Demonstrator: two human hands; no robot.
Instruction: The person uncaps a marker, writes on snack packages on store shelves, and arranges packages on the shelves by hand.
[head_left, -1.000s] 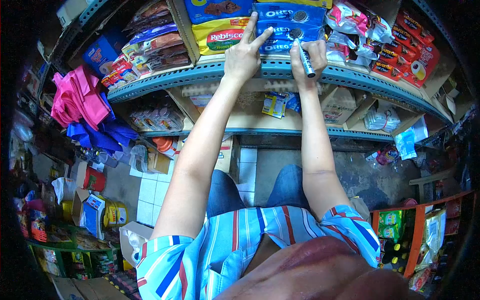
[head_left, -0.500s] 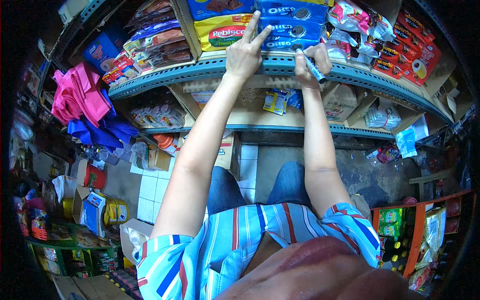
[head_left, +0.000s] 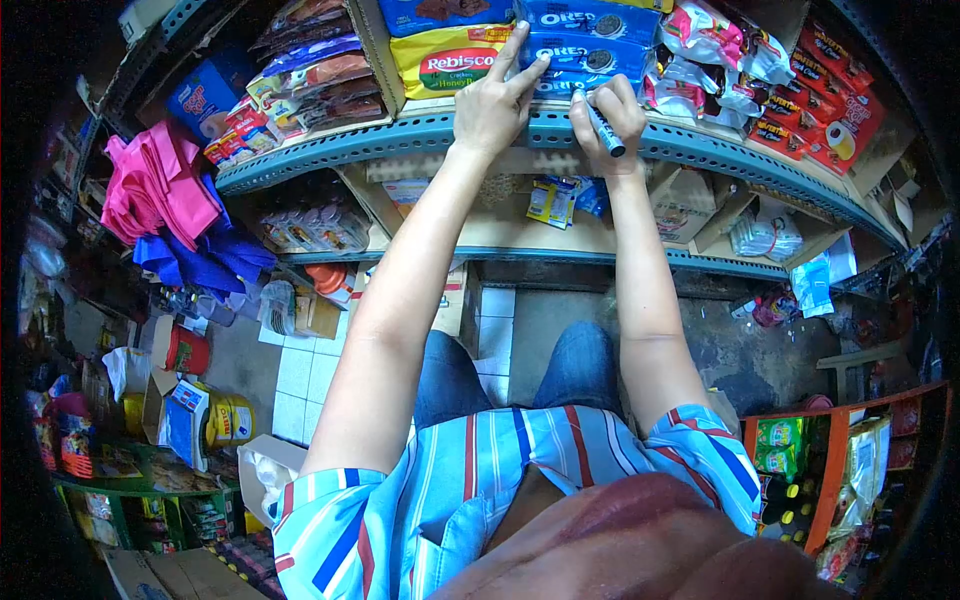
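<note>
- The left hand (head_left: 490, 108) is partly open and grips nothing: two fingers are spread and extended, their tips at the left part of the blue Oreo packs (head_left: 588, 52), and the other fingers are folded in.
- The right hand (head_left: 611, 122) is closed around a marker (head_left: 607, 132), held like a pen and slanted, with its dark end toward the person; the other end looks to be close to the lowest Oreo pack, though the fingers partly hide it.
- The Oreo packs lie in a pile on the upper shelf (head_left: 560, 127), behind its blue perforated metal edge and in front of the person.
- Just left of them is a yellow Rebisco pack (head_left: 445, 66), beside the left hand, with a blue pack (head_left: 447, 14) beyond it.
- To the right of the Oreo packs are pink and white packs (head_left: 703, 40), then red Wafertime packs (head_left: 790, 112).
- On the lower shelf, below the gap between the forearms, lie small yellow and blue packets (head_left: 553, 203).
- Pink bags (head_left: 163, 185) hang at the left end of the shelving, above blue cloth (head_left: 205, 262).
</note>
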